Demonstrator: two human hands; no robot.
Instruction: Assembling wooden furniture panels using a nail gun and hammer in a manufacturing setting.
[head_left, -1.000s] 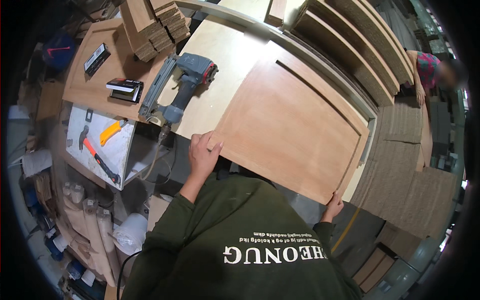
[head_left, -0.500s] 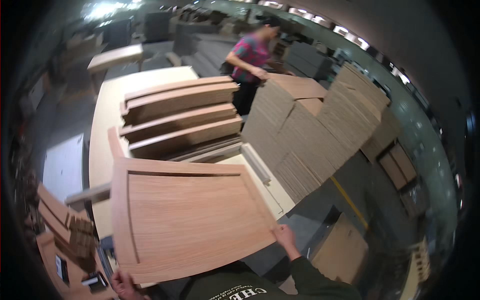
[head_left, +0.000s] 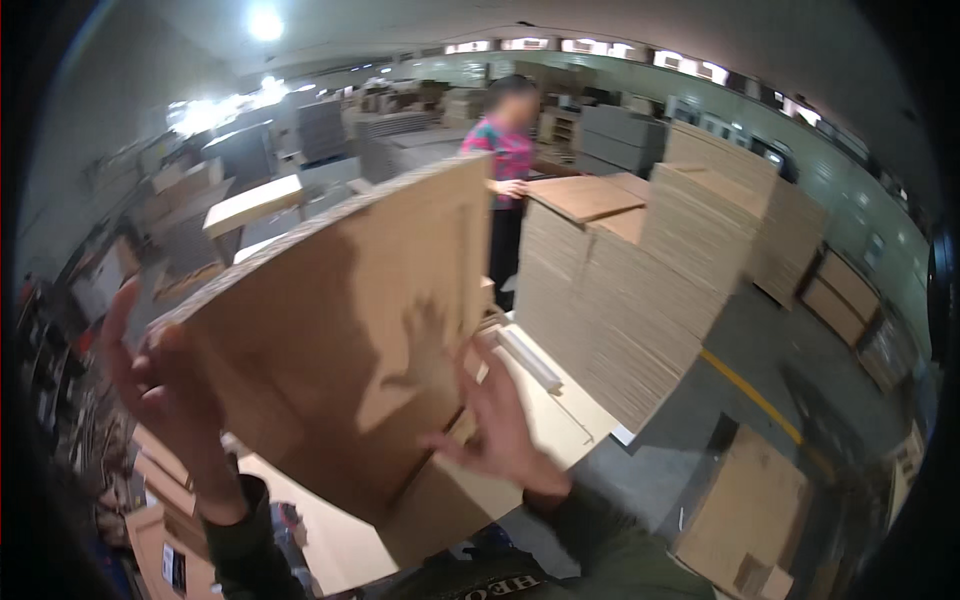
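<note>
A framed wooden cabinet door panel (head_left: 330, 350) stands tilted up on edge in front of me, its broad face toward me and shaded. At its left edge my left hand (head_left: 165, 385) grips the panel near the corner, one finger sticking up. My right hand (head_left: 500, 420) is open with fingers spread, close to the panel's lower right part; whether it touches is unclear. A hand-shaped shadow falls on the wood. Under the panel lies a pale worktable (head_left: 335, 545). The raised panel hides most of the door stack behind it.
A person (head_left: 505, 150) stands beyond the panel with a hand on a tall stack of boards (head_left: 610, 290). A pale bar (head_left: 530, 362) lies on the table's right side. Wooden pieces (head_left: 165, 490) sit at lower left. A cardboard sheet (head_left: 745, 510) lies on the floor at right.
The panel has swung from lying nearly flat to upright. My left hand rose with its edge. My right hand let go of the right edge and opened. The view has tilted up.
</note>
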